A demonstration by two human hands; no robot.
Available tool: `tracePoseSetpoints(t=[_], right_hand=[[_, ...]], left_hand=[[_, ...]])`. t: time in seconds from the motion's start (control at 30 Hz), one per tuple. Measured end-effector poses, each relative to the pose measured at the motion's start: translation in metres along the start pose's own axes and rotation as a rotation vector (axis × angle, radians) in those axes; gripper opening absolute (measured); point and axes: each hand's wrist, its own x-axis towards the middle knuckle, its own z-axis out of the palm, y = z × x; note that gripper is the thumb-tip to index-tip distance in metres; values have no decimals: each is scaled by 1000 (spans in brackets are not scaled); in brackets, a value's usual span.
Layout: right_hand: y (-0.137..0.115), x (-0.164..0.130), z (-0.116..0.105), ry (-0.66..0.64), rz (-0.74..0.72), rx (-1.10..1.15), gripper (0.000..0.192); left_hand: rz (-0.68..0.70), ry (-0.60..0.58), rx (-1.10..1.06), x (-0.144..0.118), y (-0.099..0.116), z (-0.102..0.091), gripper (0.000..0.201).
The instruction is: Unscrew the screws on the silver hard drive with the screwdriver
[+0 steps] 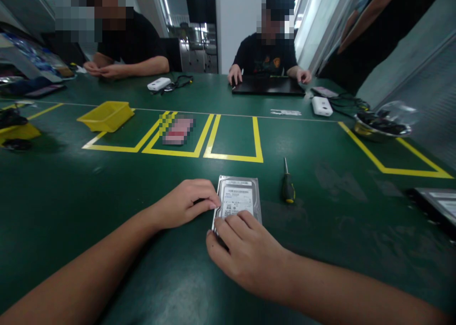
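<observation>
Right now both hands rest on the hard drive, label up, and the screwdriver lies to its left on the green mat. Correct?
Not quite. In the head view the screwdriver lies to the right of the hard drive, not its left. The left hand and right hand do both touch the drive, label up.

yellow tray (107, 116), screwdriver (288, 186), laptop (268, 86), white power bank (321, 106), metal bowl (381, 128)

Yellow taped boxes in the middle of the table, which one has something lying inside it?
The left-hand middle box; a pinkish blurred item lies inside. The box to its right shows only green mat.
</observation>
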Motion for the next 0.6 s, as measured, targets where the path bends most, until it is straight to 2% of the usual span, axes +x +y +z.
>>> tracePoseSetpoints(t=[0.6], right_hand=[[0,-1,-1,8,-6,4,23]], left_hand=[[-125,-35,-122,1,-6,3,15]])
